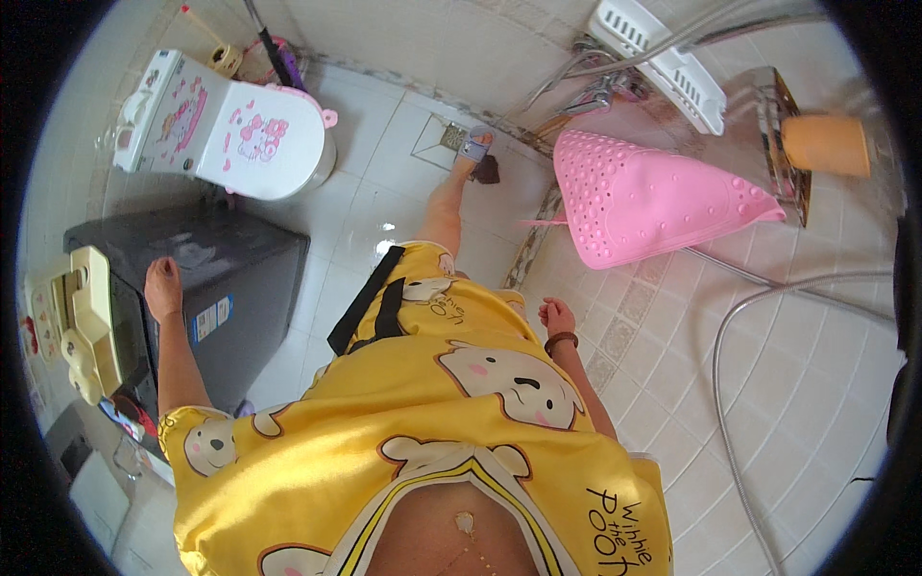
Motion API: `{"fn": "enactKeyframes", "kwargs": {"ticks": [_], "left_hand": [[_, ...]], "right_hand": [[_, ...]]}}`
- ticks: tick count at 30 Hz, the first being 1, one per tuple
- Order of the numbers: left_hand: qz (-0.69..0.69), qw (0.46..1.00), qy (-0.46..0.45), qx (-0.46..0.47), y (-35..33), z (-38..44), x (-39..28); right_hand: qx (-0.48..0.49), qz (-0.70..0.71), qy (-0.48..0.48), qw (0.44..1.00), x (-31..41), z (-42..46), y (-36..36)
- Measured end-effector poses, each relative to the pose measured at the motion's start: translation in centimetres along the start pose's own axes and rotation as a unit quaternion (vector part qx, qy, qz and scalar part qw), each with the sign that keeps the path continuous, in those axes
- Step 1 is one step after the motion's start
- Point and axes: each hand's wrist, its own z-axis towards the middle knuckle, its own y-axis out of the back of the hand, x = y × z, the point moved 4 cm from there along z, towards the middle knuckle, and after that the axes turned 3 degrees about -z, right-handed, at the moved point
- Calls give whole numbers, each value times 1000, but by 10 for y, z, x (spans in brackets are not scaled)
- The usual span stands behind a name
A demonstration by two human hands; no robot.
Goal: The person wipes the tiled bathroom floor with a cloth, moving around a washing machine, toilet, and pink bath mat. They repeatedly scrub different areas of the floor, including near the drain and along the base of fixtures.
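My left hand [164, 289] is loosely curled above the top of a dark grey washing machine [248, 309], with nothing visible in it. Whether it touches the top I cannot tell. My right hand [559, 317] hangs beside my body near the tiled wall, fingers curled in and holding nothing visible. A brown bracelet [562, 342] circles that wrist. Ahead of the right hand, a pink rubber bath mat [648, 201] with suction cups hangs folded against the wall by the shower fittings. One foot in a blue-grey slipper [475, 144] stands forward on the floor tiles.
A white toilet [266, 140] with its decorated lid down stands ahead left. By the slipper is a floor drain [452, 137]. On the right are a shower hose [720, 360], a white rack [663, 68] and an orange cup [827, 146]. A cream plastic holder [108, 324] sits left.
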Motion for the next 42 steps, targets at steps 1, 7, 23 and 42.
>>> {"fn": "enactKeyframes", "kwargs": {"ticks": [1,7,23,42], "left_hand": [[8,1000,-4,6,0,-2,2],[-12,1000,8,8,-6,12,5],[1,999,15,-38,-6,5,13],[-22,998,57,-2,-10,8,10]], "right_hand": [[11,-15,-2,1000,4,1,-4],[65,-72,-9,995,25,17,-35],[171,-150,8,974,104,61,-112],[82,-155,-22,984,148,88,-107]]}}
